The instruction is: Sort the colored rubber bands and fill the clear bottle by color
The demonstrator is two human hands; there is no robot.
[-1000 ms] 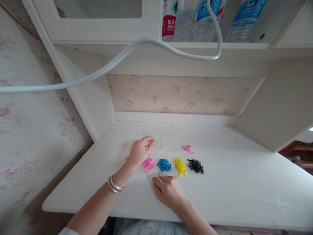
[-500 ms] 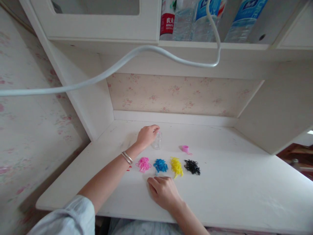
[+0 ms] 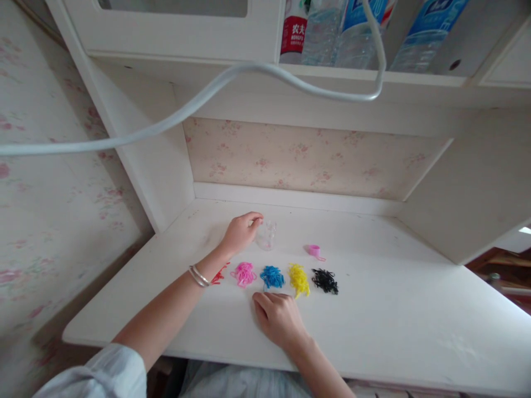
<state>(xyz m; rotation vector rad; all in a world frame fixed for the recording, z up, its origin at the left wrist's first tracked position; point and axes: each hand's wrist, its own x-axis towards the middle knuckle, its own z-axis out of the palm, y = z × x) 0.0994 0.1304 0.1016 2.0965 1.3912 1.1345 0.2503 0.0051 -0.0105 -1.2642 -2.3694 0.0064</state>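
Small piles of rubber bands lie in a row on the white desk (image 3: 394,326): red (image 3: 218,274), pink (image 3: 244,273), blue (image 3: 272,277), yellow (image 3: 299,279) and black (image 3: 324,281). My left hand (image 3: 240,231) reaches past the pink pile, its fingers pinched together at the rim of a small clear jar (image 3: 266,235). Whether the pinch holds anything is too small to make out. My right hand (image 3: 277,316) rests on the desk just in front of the blue pile, fingers curled and fingertips pressed down.
A small pink lid (image 3: 312,250) lies behind the yellow pile. Water bottles (image 3: 327,30) stand on the shelf above, and a white cable (image 3: 199,102) hangs across the view. The desk's side panels close in left (image 3: 157,171) and right (image 3: 468,199).
My left hand went from the pink pile up to the clear jar and stays pinched at its rim. The red pile has come into view beside my wrist. My right hand has barely moved.
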